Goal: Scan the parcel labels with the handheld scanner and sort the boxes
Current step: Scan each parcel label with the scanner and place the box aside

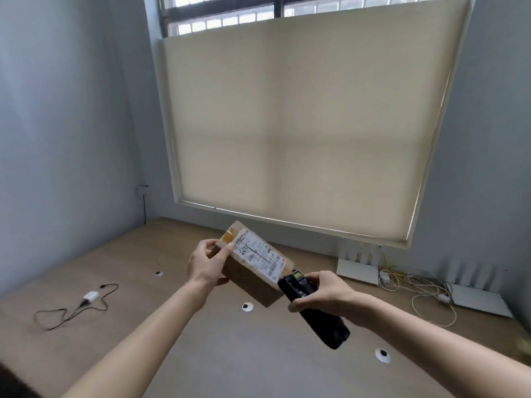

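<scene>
A brown cardboard parcel (247,278) is held up above the wooden table (218,354), tilted, with its white printed label (258,255) facing me. My left hand (205,264) grips the parcel's left end, thumb on the top face. My right hand (321,291) is closed around a black handheld scanner (311,308). The scanner's head sits right at the label's lower right corner, where a barcode shows.
A black cable with a white plug (86,300) lies on the table at the left. Two white routers (357,270) (482,301) and tangled white and yellow cords (416,285) sit at the back right. Round white cable holes (247,306) dot the tabletop.
</scene>
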Motion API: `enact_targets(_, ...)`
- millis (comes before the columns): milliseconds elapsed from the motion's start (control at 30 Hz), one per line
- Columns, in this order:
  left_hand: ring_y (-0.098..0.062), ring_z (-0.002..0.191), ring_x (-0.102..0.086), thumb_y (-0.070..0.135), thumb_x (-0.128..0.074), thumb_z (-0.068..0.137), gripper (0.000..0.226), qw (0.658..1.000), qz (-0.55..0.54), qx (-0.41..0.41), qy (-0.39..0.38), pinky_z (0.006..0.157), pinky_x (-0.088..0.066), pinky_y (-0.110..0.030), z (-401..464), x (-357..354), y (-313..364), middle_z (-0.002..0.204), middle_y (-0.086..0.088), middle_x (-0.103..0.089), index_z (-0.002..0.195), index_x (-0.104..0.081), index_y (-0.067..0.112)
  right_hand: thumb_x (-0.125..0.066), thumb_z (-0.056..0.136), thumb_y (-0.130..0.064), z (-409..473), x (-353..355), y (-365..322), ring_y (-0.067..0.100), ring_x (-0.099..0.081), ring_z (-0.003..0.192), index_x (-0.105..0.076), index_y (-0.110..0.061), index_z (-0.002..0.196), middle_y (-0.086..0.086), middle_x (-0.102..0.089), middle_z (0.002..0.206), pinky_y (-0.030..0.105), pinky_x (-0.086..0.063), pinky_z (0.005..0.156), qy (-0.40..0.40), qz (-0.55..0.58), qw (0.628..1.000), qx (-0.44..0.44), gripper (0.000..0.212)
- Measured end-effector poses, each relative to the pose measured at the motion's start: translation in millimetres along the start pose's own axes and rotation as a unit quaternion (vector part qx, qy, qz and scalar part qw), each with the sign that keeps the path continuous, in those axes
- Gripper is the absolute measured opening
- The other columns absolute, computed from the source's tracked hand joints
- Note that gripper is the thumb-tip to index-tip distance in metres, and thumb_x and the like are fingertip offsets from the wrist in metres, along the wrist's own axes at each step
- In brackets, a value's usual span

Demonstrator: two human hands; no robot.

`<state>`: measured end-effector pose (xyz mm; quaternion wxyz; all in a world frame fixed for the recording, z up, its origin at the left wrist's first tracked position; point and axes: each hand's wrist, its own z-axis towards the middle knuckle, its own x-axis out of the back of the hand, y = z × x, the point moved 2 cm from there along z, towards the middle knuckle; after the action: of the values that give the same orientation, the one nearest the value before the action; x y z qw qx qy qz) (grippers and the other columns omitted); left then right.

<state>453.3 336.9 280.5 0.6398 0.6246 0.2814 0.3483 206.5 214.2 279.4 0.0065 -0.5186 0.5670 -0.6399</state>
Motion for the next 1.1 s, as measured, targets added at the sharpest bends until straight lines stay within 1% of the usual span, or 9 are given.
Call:
enact_targets(167, -0.03, 0.102, -0.067, 0.037, -0.075, 0.086, 0.044, 0.997, -0.046, 0.039, 0.055, 0.063, -0.064, -0.043, 4, 146, -15, 0.12, -0.014, -0.06, 0.123, -0.053, 0.027, -0.092, 0.062, -0.028, 20, -97, -105, 0.01, -0.069, 0.069, -0.078, -0.023, 0.093, -0.007, -0.072, 0.075, 0.023, -0.057, 0.068, -0.078, 0.069, 0.991, 0.086, 0.035)
enact_targets(267, -0.027, 0.106, -0.066, 0.035, -0.072, 0.085, 0.062, 0.994, -0.057, 0.067, 0.067, 0.068, -0.064, -0.046, -4, 240, -26, 0.124, -0.01, -0.062, 0.14, -0.045, 0.04, -0.092, 0.061, -0.028, 27, -167, -165, 0.01, -0.069, 0.069, -0.078, -0.02, 0.094, -0.006, -0.072, 0.075, 0.022, -0.055, 0.067, -0.117, 0.084, 0.983, 0.11, 0.037)
enact_targets(400, -0.017, 0.105, -0.062, 0.053, -0.074, 0.07, 0.07, 0.992, -0.003, 0.089, 0.091, 0.079, -0.056, -0.042, -28, 373, -38, 0.118, 0.005, -0.064, 0.133, -0.043, 0.061, -0.089, 0.046, -0.039, 30, -266, -243, 0.007, -0.07, 0.07, -0.078, -0.024, 0.097, -0.009, -0.074, 0.076, 0.021, -0.056, 0.07, -0.148, 0.097, 0.972, 0.151, 0.054)
enact_targets(600, -0.025, 0.11, -0.063, 0.044, -0.063, 0.096, 0.032, 0.97, -0.023, 0.083, 0.228, 0.099, -0.052, -0.051, -78, 554, -69, 0.126, -0.006, -0.064, 0.124, -0.053, 0.034, -0.089, 0.039, -0.043, 20, -416, -351, 0.012, -0.073, 0.076, -0.078, -0.023, 0.101, -0.005, -0.078, 0.083, 0.03, -0.058, 0.078, -0.209, 0.091, 0.951, 0.211, 0.065)
enact_targets(800, -0.019, 0.12, -0.053, 0.031, -0.075, 0.089, 0.053, 0.948, 0.023, 0.096, 0.302, 0.105, -0.044, -0.038, -139, 695, -97, 0.129, 0.007, -0.055, 0.135, -0.048, 0.038, -0.095, 0.055, -0.028, -1, -545, -436, -0.002, -0.071, 0.07, -0.077, -0.031, 0.098, -0.021, -0.075, 0.077, 0.011, -0.051, 0.063, -0.285, 0.075, 0.92, 0.259, 0.047)
enact_targets(867, -0.012, 0.118, -0.048, 0.031, -0.077, 0.087, 0.056, 0.948, 0.029, 0.115, 0.296, 0.102, -0.041, -0.034, -156, 731, -106, 0.121, 0.016, -0.053, 0.133, -0.049, 0.045, -0.095, 0.058, -0.026, -6, -581, -459, -0.004, -0.07, 0.068, -0.077, -0.028, 0.102, -0.02, -0.075, 0.077, 0.008, -0.048, 0.059, -0.304, 0.07, 0.911, 0.267, 0.048)
enact_targets(933, -0.018, 0.112, -0.061, 0.03, -0.08, 0.084, 0.047, 0.942, 0.006, 0.148, 0.301, 0.101, -0.05, -0.043, -169, 760, -119, 0.122, 0.007, -0.065, 0.123, -0.059, 0.045, -0.095, 0.056, -0.029, -8, -614, -479, -0.001, -0.072, 0.074, -0.077, -0.027, 0.108, -0.015, -0.078, 0.084, 0.012, -0.052, 0.065, -0.309, 0.063, 0.909, 0.273, 0.055)
enact_targets(1000, -0.026, 0.096, -0.072, 0.026, -0.082, 0.081, 0.042, 0.934, -0.025, 0.167, 0.315, 0.085, -0.061, -0.049, -177, 785, -132, 0.114, -0.003, -0.07, 0.116, -0.063, 0.038, -0.095, 0.058, -0.028, -6, -647, -498, 0.001, -0.073, 0.074, -0.077, -0.027, 0.109, -0.011, -0.078, 0.087, 0.014, -0.053, 0.066, -0.312, 0.054, 0.907, 0.277, 0.054)
enact_targets(1100, -0.025, 0.085, -0.075, 0.024, -0.084, 0.079, 0.037, 0.919, -0.054, 0.161, 0.354, 0.065, -0.062, -0.042, -176, 820, -151, 0.111, -0.005, -0.07, 0.111, -0.067, 0.031, -0.096, 0.055, -0.033, 1, -695, -525, -0.001, -0.072, 0.072, -0.073, -0.041, 0.098, -0.017, -0.076, 0.084, 0.014, -0.054, 0.065, -0.317, 0.04, 0.903, 0.287, 0.049)
